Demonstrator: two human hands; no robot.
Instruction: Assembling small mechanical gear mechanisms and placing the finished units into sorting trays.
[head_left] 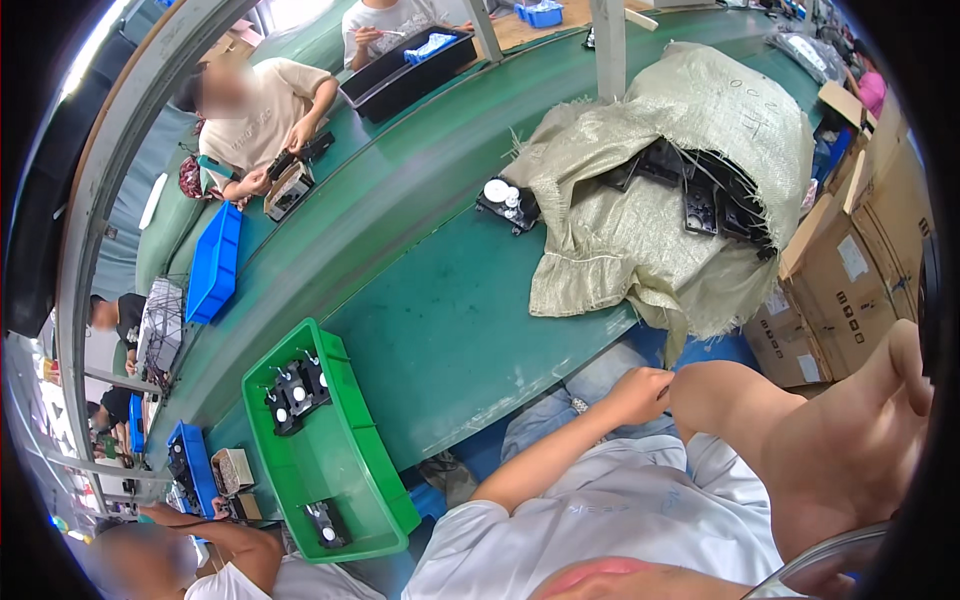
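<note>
The person's right hand (865, 425) looms at the right edge of the frame, fingers bent; whether it grips anything cannot be told. The woven sack (705, 265) fills the upper right, its long gap, full of black parts (705, 205), slanting down rightward. The left hand (640, 395), right of lower centre, lies below the sack's hem and seems nearer to it; its fingers are curled narrow beside the right forearm, contact uncertain. At the sack's left sits 1 geared part (508, 205); the green tray (330, 450) lies lower left.
</note>
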